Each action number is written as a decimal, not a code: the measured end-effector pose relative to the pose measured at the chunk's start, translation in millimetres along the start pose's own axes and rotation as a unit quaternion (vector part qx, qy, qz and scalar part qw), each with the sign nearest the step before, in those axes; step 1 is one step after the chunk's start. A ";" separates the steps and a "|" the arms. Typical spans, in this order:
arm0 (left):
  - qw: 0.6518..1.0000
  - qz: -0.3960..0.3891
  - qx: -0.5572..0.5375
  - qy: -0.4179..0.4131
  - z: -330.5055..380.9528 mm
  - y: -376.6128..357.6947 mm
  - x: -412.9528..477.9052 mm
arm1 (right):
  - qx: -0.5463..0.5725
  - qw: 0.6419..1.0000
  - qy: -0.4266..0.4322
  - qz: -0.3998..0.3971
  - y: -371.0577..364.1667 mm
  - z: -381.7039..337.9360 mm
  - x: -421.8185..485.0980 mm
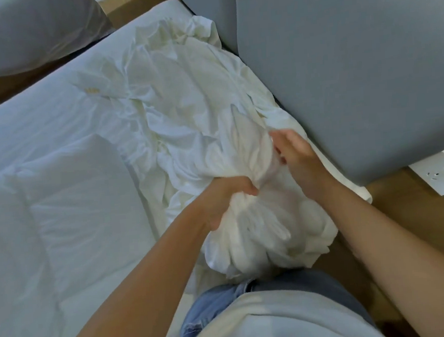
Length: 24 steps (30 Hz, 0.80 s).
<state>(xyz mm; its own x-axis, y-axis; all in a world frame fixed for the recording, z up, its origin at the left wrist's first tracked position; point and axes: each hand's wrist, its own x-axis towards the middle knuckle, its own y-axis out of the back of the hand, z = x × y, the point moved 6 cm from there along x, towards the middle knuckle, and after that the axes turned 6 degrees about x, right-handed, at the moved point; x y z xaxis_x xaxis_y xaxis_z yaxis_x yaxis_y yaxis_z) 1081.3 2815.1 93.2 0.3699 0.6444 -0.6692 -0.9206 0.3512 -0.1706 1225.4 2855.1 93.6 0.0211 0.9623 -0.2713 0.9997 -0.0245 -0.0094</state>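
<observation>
A crumpled white sheet [184, 112] lies across the head end of the bed [40, 134], running up to the grey headboard [353, 65]. Its near end is gathered into a thick bunch [263, 234] against my waist. My left hand [226, 197] grips the neck of that bunch, fingers curled into the cloth. Just above and to the right, my right hand [294, 152] pinches a fold of the same sheet, its fingertips tucked into the fabric.
A white duvet [60, 221] covers the left part of the bed. A second bed with white bedding [24, 32] stands at the top left across a strip of wooden floor. A white socket plate [439, 175] sits on wood at the right.
</observation>
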 end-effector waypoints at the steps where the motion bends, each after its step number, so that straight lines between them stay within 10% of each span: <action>1: 1.000 -0.005 -0.021 -0.004 2.9 2.8 1.2 | -0.009 0.999 -0.032 -0.032 3.2 11.5 -9.4; 9: 0.995 -0.080 -0.053 0.030 -1.7 -11.4 7.0 | -0.003 0.996 -0.055 0.074 21.7 28.9 -36.4; 17: 0.994 -0.088 -0.051 0.051 -3.8 -17.5 8.6 | -0.028 0.994 -0.065 -0.079 -4.2 41.7 -51.9; 24: 0.998 -0.035 0.038 0.047 -4.1 -22.6 11.9 | -0.091 0.986 0.109 0.085 12.5 1.5 -59.9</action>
<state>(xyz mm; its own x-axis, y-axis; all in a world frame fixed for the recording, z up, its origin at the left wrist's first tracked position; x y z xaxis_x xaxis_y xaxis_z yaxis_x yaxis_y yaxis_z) 1106.0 2812.1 86.1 0.4155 0.5517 -0.7232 -0.8797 0.4460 -0.1652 1236.6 2796.8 108.3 0.1720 0.9843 -0.0398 0.9670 -0.1610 0.1972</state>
